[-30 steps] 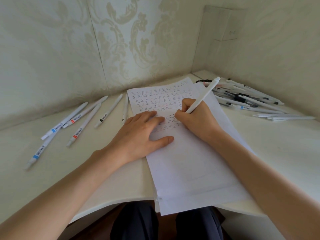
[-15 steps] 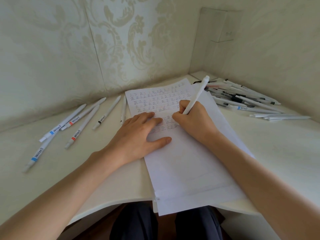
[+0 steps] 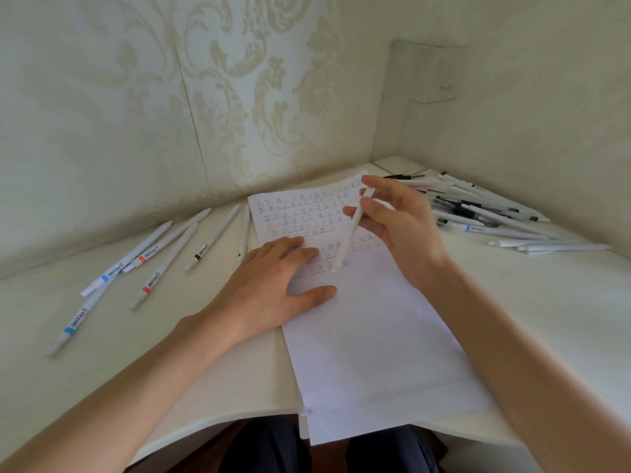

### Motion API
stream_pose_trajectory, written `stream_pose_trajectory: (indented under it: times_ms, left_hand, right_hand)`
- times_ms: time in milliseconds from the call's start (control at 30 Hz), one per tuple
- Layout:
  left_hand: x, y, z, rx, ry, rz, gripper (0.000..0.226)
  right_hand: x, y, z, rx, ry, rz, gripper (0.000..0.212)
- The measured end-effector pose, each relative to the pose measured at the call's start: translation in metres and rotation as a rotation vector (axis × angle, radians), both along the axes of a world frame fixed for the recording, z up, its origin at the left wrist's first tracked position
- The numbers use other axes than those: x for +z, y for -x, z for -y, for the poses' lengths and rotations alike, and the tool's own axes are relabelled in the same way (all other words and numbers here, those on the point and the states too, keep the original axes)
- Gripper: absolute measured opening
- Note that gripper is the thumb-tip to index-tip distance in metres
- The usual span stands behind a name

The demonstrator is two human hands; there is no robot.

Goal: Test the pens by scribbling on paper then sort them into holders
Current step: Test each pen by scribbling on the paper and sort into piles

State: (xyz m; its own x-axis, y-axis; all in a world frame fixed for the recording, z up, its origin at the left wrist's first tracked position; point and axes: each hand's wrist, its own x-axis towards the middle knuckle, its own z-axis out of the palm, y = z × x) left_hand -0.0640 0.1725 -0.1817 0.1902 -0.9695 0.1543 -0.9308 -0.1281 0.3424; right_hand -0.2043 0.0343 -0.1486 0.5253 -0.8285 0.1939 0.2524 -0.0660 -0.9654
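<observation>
While the person sat at the pale corner desk, their left hand lay flat on the sheet of paper. Its fingers were straight and the thumb stretched toward the bare middle of the page, holding nothing and simply pressing the sheet down. Their right hand was lifted above the upper part of the sheet, its fingers loosely bent, with a white pen pinched lightly between thumb and fingers. That pen slanted down and to the left, its lower end close over the last row of written marks, just beside the left hand's fingertips; I could not tell whether it touched the page. Rows of small characters in black and reddish ink filled the top of the sheet, and its lower edge hung over the desk's front rim. To the left of the paper lay a scatter of loose pens, white with blue, red or black bands, one right alongside the sheet's edge. Off to the right, in the corner against the wall, a heap of pens lay crisscrossed.
</observation>
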Motion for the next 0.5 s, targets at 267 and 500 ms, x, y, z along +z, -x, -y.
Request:
stream_pose_trajectory:
  times_ms: [267,500]
  left_hand:
    - [0.01,0.003,-0.005,-0.311,0.212,-0.349,0.045]
    - [0.003,-0.002,-0.002,-0.297,0.196,-0.307,0.039]
  right_hand:
    - [-0.008,-0.008,-0.015,0.217,-0.065,-0.036,0.028]
    - [-0.005,-0.01,-0.017,0.191,0.021,-0.077,0.031]
